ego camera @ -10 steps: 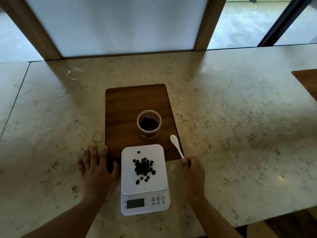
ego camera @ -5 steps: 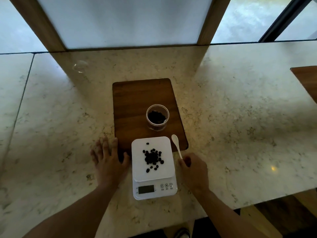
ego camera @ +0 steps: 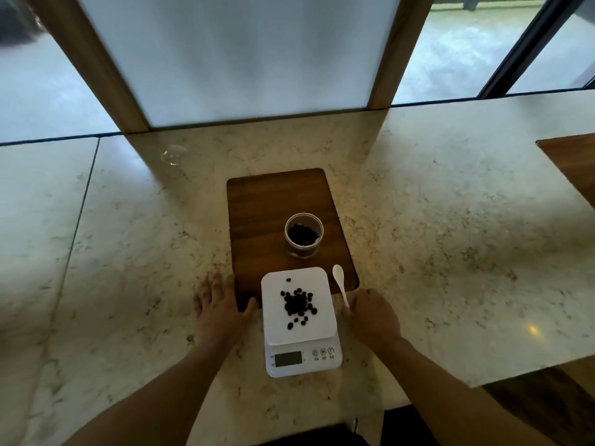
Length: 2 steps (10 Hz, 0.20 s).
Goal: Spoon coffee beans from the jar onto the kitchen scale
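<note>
Spoon lowered beside the scale, a pile of beans already on it

The right hand (ego camera: 373,315) keeps its grip closed on the handle end of the white spoon (ego camera: 340,283), whose empty bowl now lies on the wooden board (ego camera: 257,220), lower than a second ago. The left hand (ego camera: 219,309) stays flat and open on the bench (ego camera: 450,236), just beside the kitchen scale (ego camera: 301,320). The coffee beans (ego camera: 298,304) sit heaped on its platform; more remain in the open jar (ego camera: 304,234) behind. I judge the spooning is pausing or finished.
</note>
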Tool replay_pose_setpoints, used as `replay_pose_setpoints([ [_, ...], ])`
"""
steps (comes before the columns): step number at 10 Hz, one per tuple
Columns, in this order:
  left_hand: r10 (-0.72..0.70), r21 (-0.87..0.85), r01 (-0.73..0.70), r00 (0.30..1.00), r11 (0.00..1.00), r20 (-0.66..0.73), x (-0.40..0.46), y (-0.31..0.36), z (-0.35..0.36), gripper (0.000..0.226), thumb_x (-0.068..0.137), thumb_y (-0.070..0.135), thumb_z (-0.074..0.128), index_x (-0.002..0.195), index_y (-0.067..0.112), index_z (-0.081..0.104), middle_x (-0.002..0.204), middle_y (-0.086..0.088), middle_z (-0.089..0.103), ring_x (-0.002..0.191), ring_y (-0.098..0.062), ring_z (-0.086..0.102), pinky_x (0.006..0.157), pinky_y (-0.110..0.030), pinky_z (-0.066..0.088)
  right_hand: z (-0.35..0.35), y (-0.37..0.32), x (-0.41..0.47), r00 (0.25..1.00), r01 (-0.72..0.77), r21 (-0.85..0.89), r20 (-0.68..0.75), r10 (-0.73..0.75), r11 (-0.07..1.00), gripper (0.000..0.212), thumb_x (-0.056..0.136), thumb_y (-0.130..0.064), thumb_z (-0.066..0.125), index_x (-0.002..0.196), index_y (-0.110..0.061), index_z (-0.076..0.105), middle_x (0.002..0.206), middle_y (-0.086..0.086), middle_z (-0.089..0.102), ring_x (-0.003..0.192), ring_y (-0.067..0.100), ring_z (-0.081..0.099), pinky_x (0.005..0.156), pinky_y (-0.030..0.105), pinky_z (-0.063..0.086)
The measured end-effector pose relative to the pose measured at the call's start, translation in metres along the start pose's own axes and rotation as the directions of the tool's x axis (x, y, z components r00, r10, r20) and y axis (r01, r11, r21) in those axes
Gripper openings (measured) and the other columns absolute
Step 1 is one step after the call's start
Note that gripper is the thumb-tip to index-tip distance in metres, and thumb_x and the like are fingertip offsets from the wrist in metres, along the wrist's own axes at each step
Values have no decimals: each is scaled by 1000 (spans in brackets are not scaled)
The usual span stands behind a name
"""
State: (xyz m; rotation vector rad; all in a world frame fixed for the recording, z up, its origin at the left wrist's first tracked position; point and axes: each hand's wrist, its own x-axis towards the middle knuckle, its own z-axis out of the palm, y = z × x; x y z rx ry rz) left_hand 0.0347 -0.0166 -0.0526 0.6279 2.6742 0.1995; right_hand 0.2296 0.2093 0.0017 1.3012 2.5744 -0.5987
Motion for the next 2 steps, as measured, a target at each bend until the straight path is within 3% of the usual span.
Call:
replay_pose_setpoints([
  [1,6,52,-10,997,999,81,6,-1,-16,93,86,75,32,156,24,0,168,-13,2,153,-36,0,121,-58,6,-23,-4,13,1000,-2,71,31,0,997,29,87,-39,58,99,-13,60,101,8,61,84,21,57,74,35,53],
  [2,31,90,-33,999,995,28,10,13,-44,93,84,77,33,156,25,6,166,-12,16,151,-37,15,120,-59,12,-56,-9,29,993,103,80,41,-106,991,47,88,-48,55,117,-11,52,118,13,55,102,28,55,86,42,51],
])
